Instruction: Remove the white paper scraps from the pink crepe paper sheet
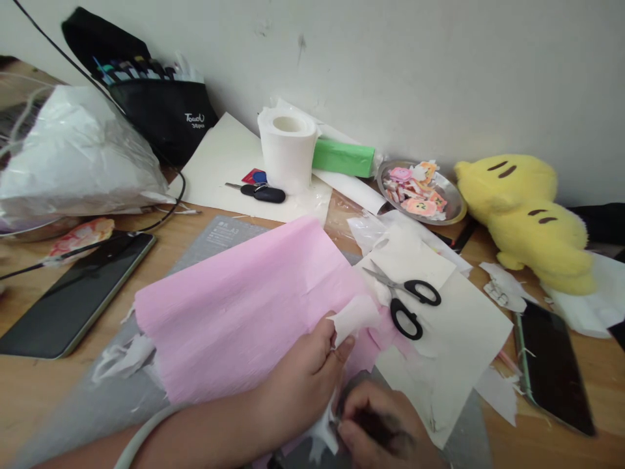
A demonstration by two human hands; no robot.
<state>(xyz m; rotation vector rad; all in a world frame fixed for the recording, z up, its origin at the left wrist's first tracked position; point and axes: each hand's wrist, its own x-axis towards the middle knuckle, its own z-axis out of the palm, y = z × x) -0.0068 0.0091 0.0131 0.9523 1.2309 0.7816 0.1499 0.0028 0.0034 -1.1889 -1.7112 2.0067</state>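
My left hand point(310, 365) is closed, its thumb and fingers pinching a small piece of white paper point(359, 318) that curls up to the right. Low in the view, my right hand point(385, 423) is curled beside it, slightly blurred. Its fingertips press together at the edge of a white, torn-looking strip point(323, 435) that hangs between the hands; whether this joins the upper piece is hidden. Under and behind my left hand spreads a large sheet of pink crepe paper point(244, 306). Black-handled scissors point(407, 293) lie with blades apart on cream paper point(469, 326).
A grey cutting mat point(219, 234) lies beneath the papers. Phones point(78, 293) point(551, 365) flank both sides. Behind stand a white paper roll point(288, 153), keys point(263, 193), a green packet point(343, 157), a metal bowl point(456, 212) of paper cutouts, yellow plush toys point(532, 215) and a black marker case point(161, 111).
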